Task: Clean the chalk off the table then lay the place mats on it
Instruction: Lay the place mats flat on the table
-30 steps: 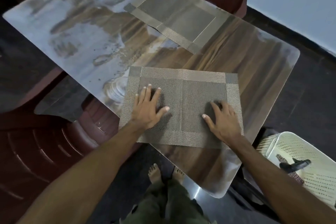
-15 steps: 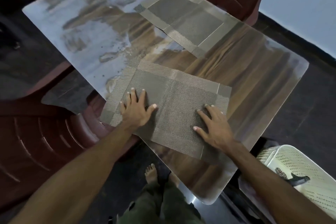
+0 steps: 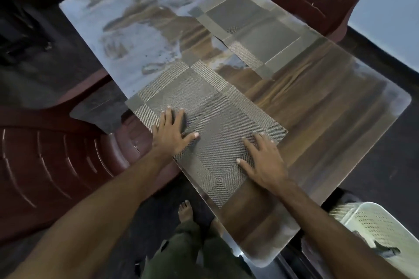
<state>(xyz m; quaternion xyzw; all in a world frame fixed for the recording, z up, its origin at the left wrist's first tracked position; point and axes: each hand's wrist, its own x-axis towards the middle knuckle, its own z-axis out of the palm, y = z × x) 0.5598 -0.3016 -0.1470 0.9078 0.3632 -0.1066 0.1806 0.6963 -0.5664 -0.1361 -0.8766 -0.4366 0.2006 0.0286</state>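
Woven place mat [image 3: 210, 124] pinned flat under both wide-spread grips, left hand [image 3: 170, 135], right hand [image 3: 263, 161]; its corner beyond the left grip overhangs the tabletop [image 3: 328, 106] — could droop or slide off.

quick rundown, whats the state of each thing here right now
near place mat: flat on the table, one corner past the table edge
far place mat: flat on the table, untouched
left hand: open, fingers spread, presses on the near mat
right hand: open, presses on the near mat
table: pale smears over its far left part
white basket: beside the table, a dark thing inside
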